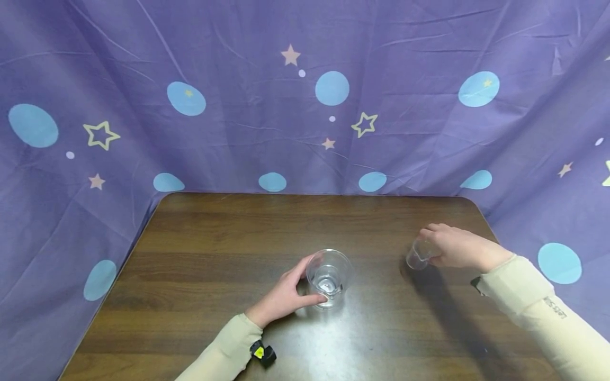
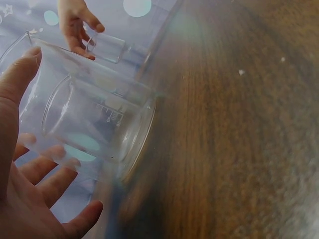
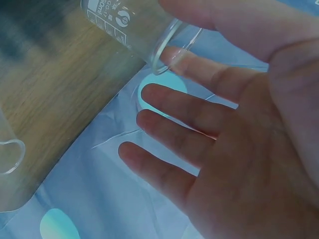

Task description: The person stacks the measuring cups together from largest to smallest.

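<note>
Near the table's middle stands a large clear glass beaker (image 1: 315, 275), with a smaller beaker (image 1: 328, 281) nested inside it. White graduation marks show on the inner one in the left wrist view. My left hand (image 1: 283, 293) holds the large beaker from its left side, thumb in front and fingers behind. Farther right, my right hand (image 1: 452, 247) pinches another small beaker (image 1: 417, 257) by its rim between thumb and index finger. White printing shows on this small beaker's wall (image 3: 112, 25) in the right wrist view; the other three fingers extend away from it.
The brown wood-grain table (image 1: 214, 238) has rounded far corners. A purple curtain (image 1: 248, 106) with stars and blue spots hangs behind the table and along both sides. A black device with a yellow mark (image 1: 259, 352) sits at the left wrist.
</note>
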